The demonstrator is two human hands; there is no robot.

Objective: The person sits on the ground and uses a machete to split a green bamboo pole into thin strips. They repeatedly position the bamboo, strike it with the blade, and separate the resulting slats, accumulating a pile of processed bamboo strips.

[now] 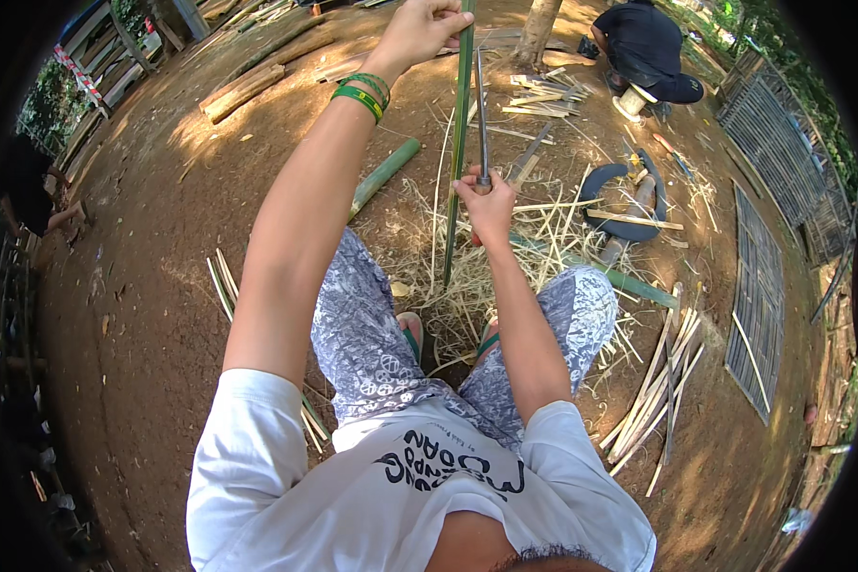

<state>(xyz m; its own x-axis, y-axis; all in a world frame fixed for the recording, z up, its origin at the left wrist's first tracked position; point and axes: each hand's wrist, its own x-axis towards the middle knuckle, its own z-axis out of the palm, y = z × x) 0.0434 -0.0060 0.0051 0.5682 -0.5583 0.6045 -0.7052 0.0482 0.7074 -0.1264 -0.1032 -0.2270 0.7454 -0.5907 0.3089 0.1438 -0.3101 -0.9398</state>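
Note:
High in front of me, my left hand (pixel 429 36) pinches the upper part of a long, thin green bamboo strip (pixel 460 110), which hangs upright. My right hand (pixel 487 205) is wrapped round the handle of a knife; its narrow dark blade (pixel 481 119) points up and away, beside the strip. The right thumb rests at the strip's middle. The strip's lower end (pixel 447 272) reaches down between my knees, over a heap of pale bamboo shavings (pixel 418 300) round my feet.
A green bamboo pole (pixel 385 178) lies ahead; another (pixel 641 288) lies by my right knee. Split strips (pixel 653 391) lie at my right, near a slatted bamboo panel (pixel 755 305). A black tyre-like ring (pixel 602 227) is beyond. One person (pixel 639 43) crouches ahead right, another (pixel 29 186) far left.

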